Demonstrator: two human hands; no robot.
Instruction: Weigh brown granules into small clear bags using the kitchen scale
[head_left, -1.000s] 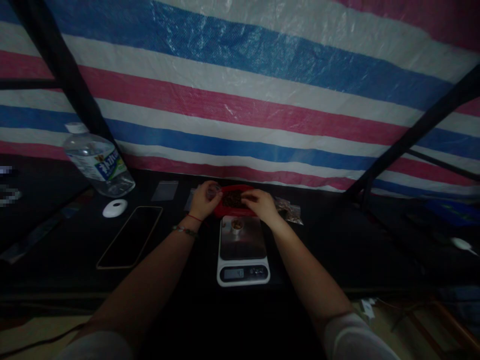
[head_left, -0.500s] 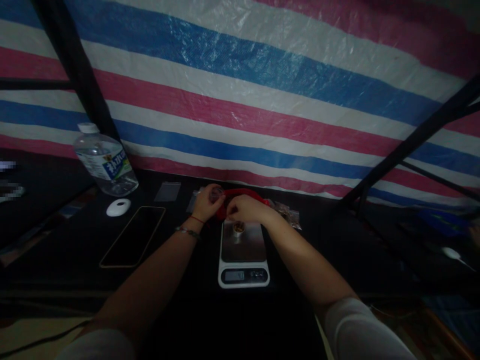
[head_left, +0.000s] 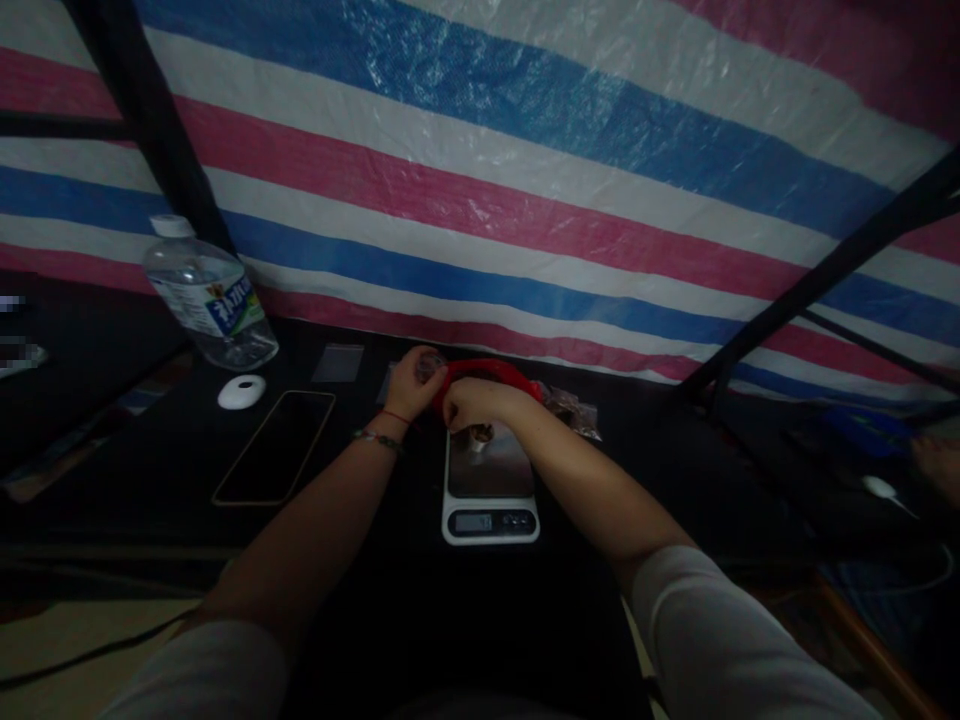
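My left hand (head_left: 409, 382) is closed round a small clear container (head_left: 429, 366), held just left of a red bowl (head_left: 495, 373) at the back of the dark table. My right hand (head_left: 471, 402) is pinched shut close to the container's mouth, in front of the bowl; what its fingers hold is too small to see. Below the right hand a small cup (head_left: 480, 436) stands on a white kitchen scale (head_left: 490, 490) with a lit display.
A water bottle (head_left: 208, 296), a white round object (head_left: 241, 392) and a dark phone (head_left: 274, 445) lie at the left. Small clear bags (head_left: 338, 362) lie behind them and a filled bag (head_left: 574, 409) right of the bowl. A striped tarp (head_left: 525, 180) backs the table.
My right hand has moved left from over the red bowl to the container in my left hand. The camera has tilted slightly.
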